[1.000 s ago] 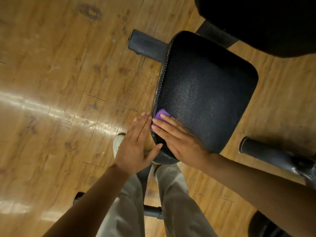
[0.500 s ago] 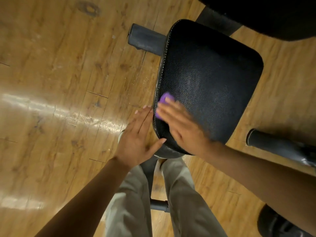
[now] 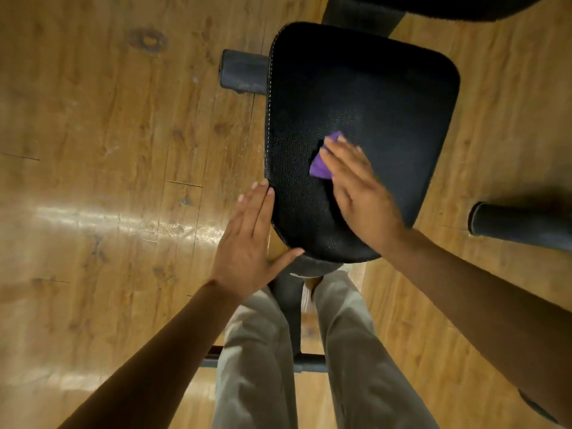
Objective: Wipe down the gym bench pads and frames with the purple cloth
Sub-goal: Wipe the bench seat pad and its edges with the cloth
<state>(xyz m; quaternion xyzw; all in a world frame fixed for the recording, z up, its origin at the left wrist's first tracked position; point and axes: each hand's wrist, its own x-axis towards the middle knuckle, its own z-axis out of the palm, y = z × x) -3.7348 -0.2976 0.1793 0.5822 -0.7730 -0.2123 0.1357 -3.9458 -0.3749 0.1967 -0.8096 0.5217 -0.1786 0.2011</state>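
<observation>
Head view, looking straight down: nearest are the legs (image 3: 309,351) in light trousers, standing astride a dark frame bar (image 3: 309,363) that crosses the wood floor (image 3: 108,150). Both bare forearms reach forward from the lower corners. The left hand (image 3: 247,243) lies flat, fingers straight and held together, thumb stretched out to the side; its fingertips touch the left edge of the black pad (image 3: 387,103) and the thumb lies along the pad's near rim. The right hand (image 3: 362,193) is flat on top of the pad, fingers spread a little and slightly blurred, pressing the purple cloth (image 3: 320,167) down onto the pad's left-centre. Most of the cloth is hidden under the fingers; a folded corner shows at the left and a small tip past the fingertips. Beyond, a dark foam roller (image 3: 243,74) sticks out from under the pad's far left side, and another roller (image 3: 523,224) lies on the right. A second black pad (image 3: 448,6) crosses the top edge.
</observation>
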